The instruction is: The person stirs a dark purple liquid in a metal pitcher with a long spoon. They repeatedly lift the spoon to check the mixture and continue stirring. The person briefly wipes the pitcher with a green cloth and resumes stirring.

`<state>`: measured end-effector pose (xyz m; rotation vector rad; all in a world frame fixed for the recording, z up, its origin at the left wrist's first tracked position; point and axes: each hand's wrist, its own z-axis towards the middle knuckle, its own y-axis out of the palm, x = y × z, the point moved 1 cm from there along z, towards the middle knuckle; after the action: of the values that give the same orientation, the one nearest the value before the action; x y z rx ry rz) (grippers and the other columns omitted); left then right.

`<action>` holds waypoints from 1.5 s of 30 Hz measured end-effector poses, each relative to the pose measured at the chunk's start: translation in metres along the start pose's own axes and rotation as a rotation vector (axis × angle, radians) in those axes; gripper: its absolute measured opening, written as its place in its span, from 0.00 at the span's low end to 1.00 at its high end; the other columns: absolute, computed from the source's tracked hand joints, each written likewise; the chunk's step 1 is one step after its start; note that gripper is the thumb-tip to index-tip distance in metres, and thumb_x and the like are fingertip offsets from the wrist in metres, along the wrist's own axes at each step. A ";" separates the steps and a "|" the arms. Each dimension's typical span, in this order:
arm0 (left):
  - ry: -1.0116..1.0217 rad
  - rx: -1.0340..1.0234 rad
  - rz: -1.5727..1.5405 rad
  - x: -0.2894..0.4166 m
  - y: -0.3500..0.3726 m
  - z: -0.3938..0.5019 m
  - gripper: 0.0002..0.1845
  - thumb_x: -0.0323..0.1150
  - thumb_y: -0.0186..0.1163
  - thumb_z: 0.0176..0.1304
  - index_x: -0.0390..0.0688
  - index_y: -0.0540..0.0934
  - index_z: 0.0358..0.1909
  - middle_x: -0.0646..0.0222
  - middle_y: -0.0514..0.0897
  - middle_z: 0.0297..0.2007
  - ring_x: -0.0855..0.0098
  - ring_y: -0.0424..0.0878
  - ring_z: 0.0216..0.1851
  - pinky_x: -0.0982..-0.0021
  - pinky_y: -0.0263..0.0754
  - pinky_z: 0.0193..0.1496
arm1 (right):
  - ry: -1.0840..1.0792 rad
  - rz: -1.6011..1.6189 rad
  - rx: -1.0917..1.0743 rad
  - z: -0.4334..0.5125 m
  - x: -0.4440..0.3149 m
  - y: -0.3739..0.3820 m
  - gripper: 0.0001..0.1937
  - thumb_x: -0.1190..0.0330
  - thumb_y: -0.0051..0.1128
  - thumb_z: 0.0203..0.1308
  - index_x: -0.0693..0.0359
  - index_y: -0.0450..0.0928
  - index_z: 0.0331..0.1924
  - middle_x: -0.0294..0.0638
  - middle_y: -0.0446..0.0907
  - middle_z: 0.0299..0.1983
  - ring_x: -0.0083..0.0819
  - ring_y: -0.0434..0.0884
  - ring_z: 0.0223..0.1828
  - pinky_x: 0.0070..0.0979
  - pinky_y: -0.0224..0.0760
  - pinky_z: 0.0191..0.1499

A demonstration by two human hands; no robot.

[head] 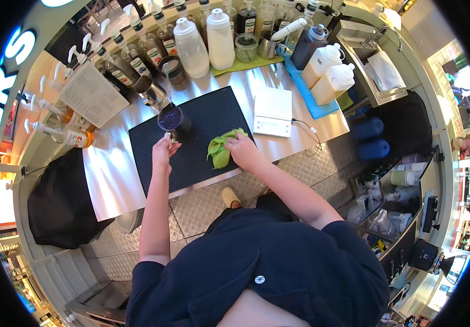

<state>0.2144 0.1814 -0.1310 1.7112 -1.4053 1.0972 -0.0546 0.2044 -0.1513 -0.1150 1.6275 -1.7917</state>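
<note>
My left hand (164, 152) grips the handle of a metal pitcher (182, 124) that holds a dark purple liquid. The pitcher is at the upper left of a black rubber bar mat (202, 106) on a stainless steel counter; whether its base touches the mat I cannot tell. At the mat's right side, my right hand (241, 150) holds a crumpled green cloth (219, 154). Just beyond the pitcher stands another steel pitcher (150, 90), and near it is a dark cup (172, 70) with a whitish inside.
A white digital scale (272, 111) with a cable lies right of the mat. Pump syrup bottles (118, 73) and white squeeze bottles (220, 39) line the back. Sauce bottles (333, 83) stand on a blue cloth (314, 107). A small sink (359, 53) is at the upper right.
</note>
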 end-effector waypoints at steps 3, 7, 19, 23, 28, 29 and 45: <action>-0.009 0.052 -0.033 -0.012 -0.007 0.012 0.15 0.40 0.48 0.66 0.42 0.80 0.39 0.65 0.83 0.36 0.72 0.83 0.38 0.73 0.72 0.43 | 0.379 0.480 -0.137 -0.031 0.008 -0.043 0.16 0.75 0.52 0.47 0.61 0.77 0.44 0.43 0.82 0.38 0.44 0.79 0.37 0.34 0.72 0.42; -0.056 0.046 -0.094 -0.026 -0.013 0.029 0.21 0.40 0.49 0.64 0.41 0.74 0.56 0.65 0.83 0.44 0.69 0.83 0.43 0.70 0.72 0.48 | 0.741 0.905 0.176 -0.096 0.064 -0.138 0.22 0.76 0.57 0.47 0.57 0.73 0.50 0.41 0.83 0.41 0.26 0.80 0.37 0.24 0.72 0.39; -0.130 0.355 0.028 -0.020 -0.013 0.000 0.24 0.59 0.52 0.62 0.46 0.71 0.39 0.58 0.81 0.40 0.64 0.80 0.43 0.68 0.73 0.45 | 0.941 -0.450 0.507 -0.221 0.444 -0.365 0.16 0.74 0.59 0.47 0.57 0.77 0.44 0.51 0.81 0.40 0.47 0.81 0.44 0.36 0.73 0.46; -0.002 0.711 0.059 -0.044 -0.010 -0.036 0.24 0.55 0.51 0.65 0.44 0.71 0.46 0.61 0.81 0.38 0.68 0.80 0.38 0.70 0.75 0.39 | 1.157 -0.341 0.386 -0.210 0.508 -0.366 0.21 0.71 0.59 0.47 0.53 0.76 0.50 0.52 0.80 0.42 0.47 0.79 0.47 0.38 0.71 0.50; 0.101 0.538 0.284 -0.098 0.045 -0.135 0.09 0.36 0.49 0.67 0.43 0.75 0.40 0.66 0.80 0.32 0.74 0.79 0.32 0.75 0.74 0.33 | 0.739 -0.164 1.076 -0.154 0.430 -0.384 0.06 0.72 0.58 0.57 0.65 0.80 0.37 0.45 0.84 0.32 0.28 0.84 0.35 0.24 0.75 0.39; 0.002 0.502 0.242 -0.112 0.065 -0.155 0.08 0.34 0.48 0.66 0.42 0.75 0.37 0.66 0.80 0.31 0.73 0.79 0.32 0.75 0.74 0.33 | 0.642 -0.157 1.108 -0.140 0.396 -0.382 0.05 0.72 0.58 0.59 0.66 0.80 0.36 0.40 0.83 0.30 0.23 0.82 0.32 0.21 0.74 0.38; -0.368 -0.318 -0.160 -0.162 -0.004 -0.156 0.18 0.51 0.49 0.68 0.50 0.74 0.28 0.82 0.69 0.25 0.83 0.63 0.27 0.77 0.61 0.33 | 0.303 0.956 -0.183 0.219 0.002 -0.049 0.22 0.57 0.60 0.59 0.60 0.73 0.53 0.27 0.71 0.21 0.13 0.66 0.20 0.14 0.58 0.21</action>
<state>0.1765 0.3888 -0.2091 1.8062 -1.5331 0.4555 0.0334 0.0181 -0.0630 0.7614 1.6257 -0.9430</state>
